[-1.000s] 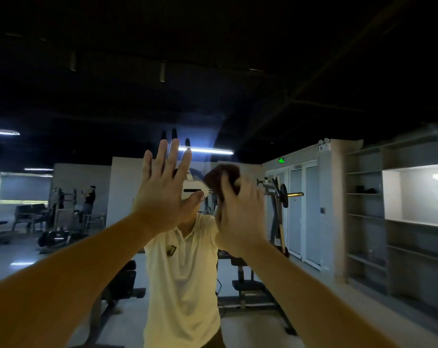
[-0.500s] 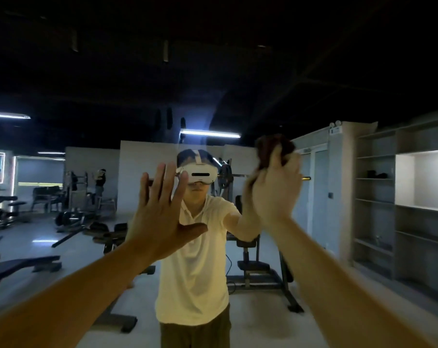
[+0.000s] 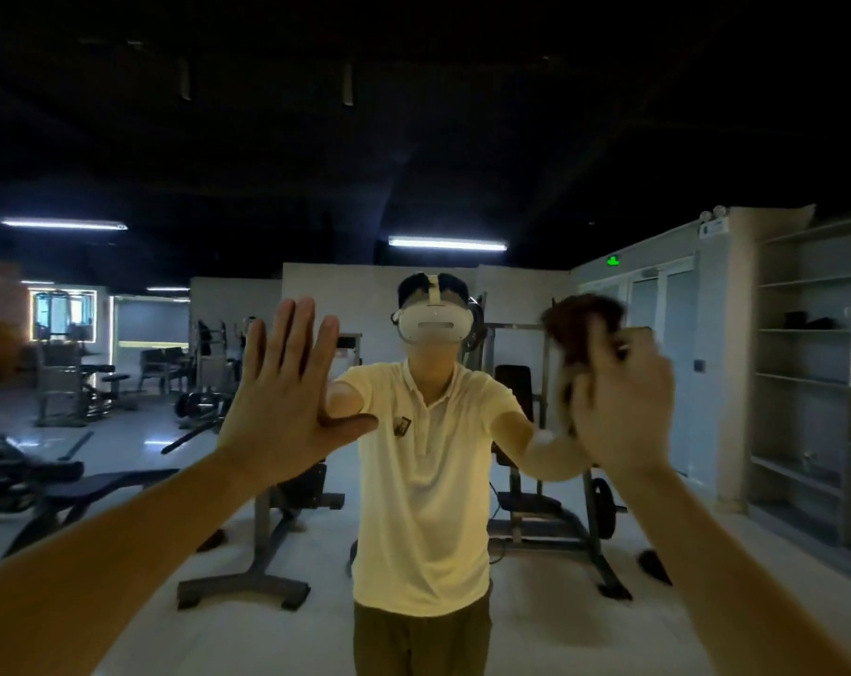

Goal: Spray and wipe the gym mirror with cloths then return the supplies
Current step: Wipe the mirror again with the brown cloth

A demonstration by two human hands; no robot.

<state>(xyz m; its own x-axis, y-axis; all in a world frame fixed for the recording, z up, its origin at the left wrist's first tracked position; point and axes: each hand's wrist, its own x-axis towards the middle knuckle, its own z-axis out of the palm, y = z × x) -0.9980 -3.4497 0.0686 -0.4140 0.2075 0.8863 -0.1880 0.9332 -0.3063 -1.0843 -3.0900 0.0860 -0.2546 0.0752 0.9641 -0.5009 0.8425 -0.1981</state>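
Head view: the person's left grip [image 3: 287, 397] is released, fingers straight and spread, palm flat toward the large gym wall mirror [image 3: 511, 139]. The right grip [image 3: 618, 412], slightly blurred, is clenched around a crumpled dark brown cloth [image 3: 577, 317], which is raised at the glass, right of the reflected person in a pale yellow polo shirt [image 3: 423, 480]. Dark weight benches [image 3: 248, 578] show in the reflection

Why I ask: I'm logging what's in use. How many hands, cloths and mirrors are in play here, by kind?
Hands: 2 (left hand, right hand)
Cloth: 1
Mirror: 1
Total: 4
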